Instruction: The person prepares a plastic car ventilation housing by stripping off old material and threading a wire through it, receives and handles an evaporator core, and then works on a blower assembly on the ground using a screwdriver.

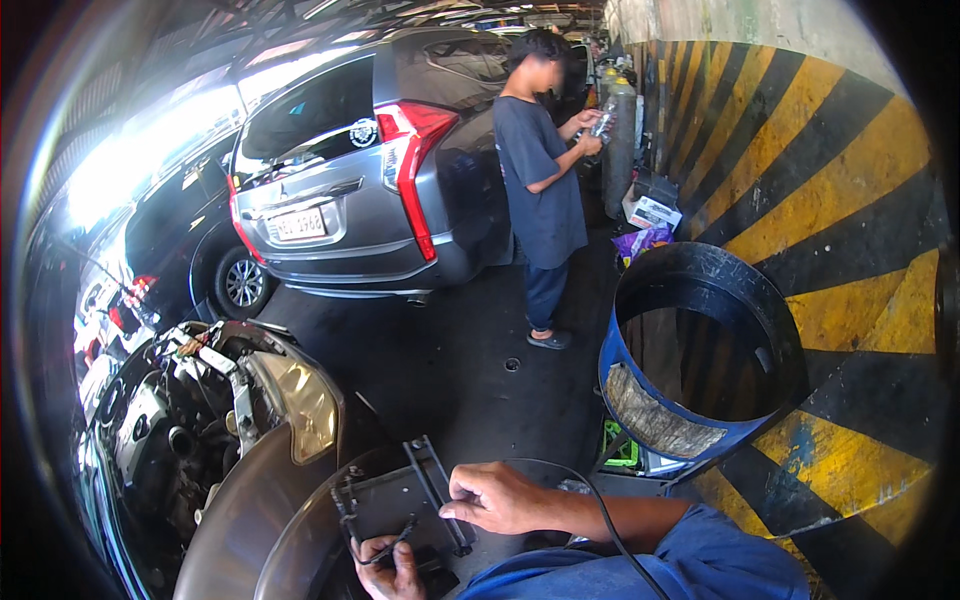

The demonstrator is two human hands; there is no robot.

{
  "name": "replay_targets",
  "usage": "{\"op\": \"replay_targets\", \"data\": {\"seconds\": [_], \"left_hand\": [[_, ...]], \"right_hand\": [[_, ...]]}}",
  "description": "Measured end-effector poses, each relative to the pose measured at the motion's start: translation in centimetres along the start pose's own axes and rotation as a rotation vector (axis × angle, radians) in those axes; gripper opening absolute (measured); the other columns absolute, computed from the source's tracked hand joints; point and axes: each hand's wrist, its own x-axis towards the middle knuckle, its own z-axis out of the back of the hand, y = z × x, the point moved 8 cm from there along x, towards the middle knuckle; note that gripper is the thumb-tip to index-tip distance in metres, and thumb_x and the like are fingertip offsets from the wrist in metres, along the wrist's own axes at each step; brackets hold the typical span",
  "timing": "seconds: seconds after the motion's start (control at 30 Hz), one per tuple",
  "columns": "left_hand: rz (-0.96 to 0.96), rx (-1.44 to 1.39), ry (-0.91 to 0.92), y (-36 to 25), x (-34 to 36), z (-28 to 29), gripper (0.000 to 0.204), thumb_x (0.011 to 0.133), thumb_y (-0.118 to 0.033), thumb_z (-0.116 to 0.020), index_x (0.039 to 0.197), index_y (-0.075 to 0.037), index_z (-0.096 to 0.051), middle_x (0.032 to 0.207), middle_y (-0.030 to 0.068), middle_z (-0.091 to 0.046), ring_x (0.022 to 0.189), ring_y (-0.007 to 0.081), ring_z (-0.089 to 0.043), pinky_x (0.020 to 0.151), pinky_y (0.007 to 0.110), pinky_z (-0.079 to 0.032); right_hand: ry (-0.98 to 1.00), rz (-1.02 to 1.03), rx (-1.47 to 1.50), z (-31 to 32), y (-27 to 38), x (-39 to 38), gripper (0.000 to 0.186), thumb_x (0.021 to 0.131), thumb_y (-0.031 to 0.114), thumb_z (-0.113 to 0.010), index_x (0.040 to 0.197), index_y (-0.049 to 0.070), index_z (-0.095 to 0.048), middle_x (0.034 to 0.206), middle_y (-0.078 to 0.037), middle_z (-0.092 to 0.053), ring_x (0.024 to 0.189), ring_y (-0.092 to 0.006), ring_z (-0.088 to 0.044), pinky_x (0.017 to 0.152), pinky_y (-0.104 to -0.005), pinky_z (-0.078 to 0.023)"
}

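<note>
At the lower middle of the head view, my left hand is closed around a small dark fitting with a curved, hose-like piece. My right hand has its fingers curled at a long black metal bar, which lies over a dark, flat plate. A thin black cable arches past my right wrist. Just left of the plate is a bronze-grey car fender; exactly what it touches is hard to make out.
An open engine bay is at left. Behind are a grey SUV and a standing person handling a small object. At right, a cut blue drum stands by a striped wall, with gas cylinders farther back.
</note>
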Motion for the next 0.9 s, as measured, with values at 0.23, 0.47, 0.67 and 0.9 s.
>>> {"op": "replay_targets", "data": {"seconds": [0.23, 0.47, 0.67, 0.9], "left_hand": [[-0.237, 0.39, 0.306, -2.6, 2.4, -5.4, 0.027, 0.086, -0.017, -0.067, 0.105, 0.001, -0.061, 0.097, 0.014, -0.063, 0.097, 0.0276, -0.061, 0.085, 0.035, -0.05], [0.387, -0.538, 0.336, 5.1, 1.6, -8.0, 0.028, 0.088, -0.009, -0.055, 0.114, 0.001, -0.055, 0.108, 0.0129, -0.061, 0.095, 0.0251, -0.061, 0.083, 0.037, -0.052], [0.006, 0.056, 0.386, -1.7, 2.9, -6.1, 0.01, 0.086, -0.01, -0.063, 0.088, -0.001, -0.059, 0.096, 0.0111, -0.062, 0.082, 0.0207, -0.06, 0.073, 0.033, -0.049], [0.116, -0.154, 0.221, -4.0, 3.1, -5.6, 0.015, 0.09, -0.015, -0.061, 0.08, -0.003, -0.058, 0.088, 0.0091, -0.057, 0.083, 0.0211, -0.057, 0.076, 0.033, -0.046]], "right_hand": [[-0.044, 0.019, -0.095, 0.4, -0.3, -0.3, 0.028, 0.087, 0.033, -0.071, 0.084, 0.006, -0.063, 0.064, -0.01, -0.061, 0.061, -0.0307, -0.064, 0.055, -0.0378, -0.049], [0.118, 0.053, -0.264, -4.4, -0.6, -0.4, 0.022, 0.084, 0.021, -0.069, 0.097, 0.006, -0.06, 0.09, -0.012, -0.062, 0.084, -0.033, -0.066, 0.073, -0.0427, -0.055], [0.014, -0.099, 0.077, -3.8, -3.1, -0.2, 0.017, 0.088, 0.011, -0.065, 0.095, 0.0, -0.055, 0.087, -0.016, -0.063, 0.08, -0.0345, -0.066, 0.07, -0.0422, -0.052], [-0.027, -0.35, 0.469, -4.5, -5.5, -1.1, 0.014, 0.097, 0.01, -0.056, 0.101, 0.0, -0.048, 0.086, -0.011, -0.064, 0.073, -0.0165, -0.066, 0.062, -0.0314, -0.054]]}}
